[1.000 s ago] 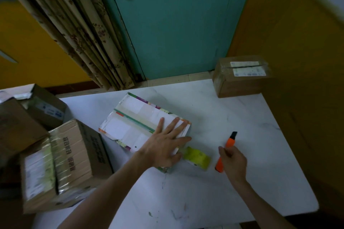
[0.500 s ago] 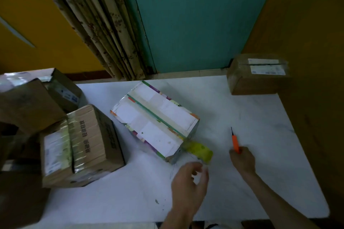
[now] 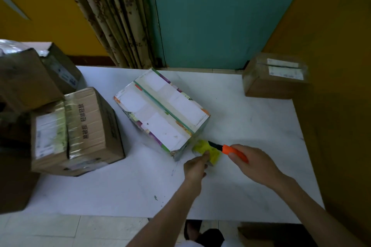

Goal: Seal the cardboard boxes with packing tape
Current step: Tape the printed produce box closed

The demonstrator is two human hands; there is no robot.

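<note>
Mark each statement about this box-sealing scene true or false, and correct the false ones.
1. The right hand holds an orange utility knife. True.
2. The left hand presses flat on the colourful box. False: it grips the yellow tape roll beside the box.
3. The knife blade points toward the tape roll. True.
4. The teal door stands wide open. False: it looks shut.

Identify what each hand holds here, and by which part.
Left hand pinches the yellow tape roll at its near edge. Right hand holds the orange utility knife by its handle.
</note>
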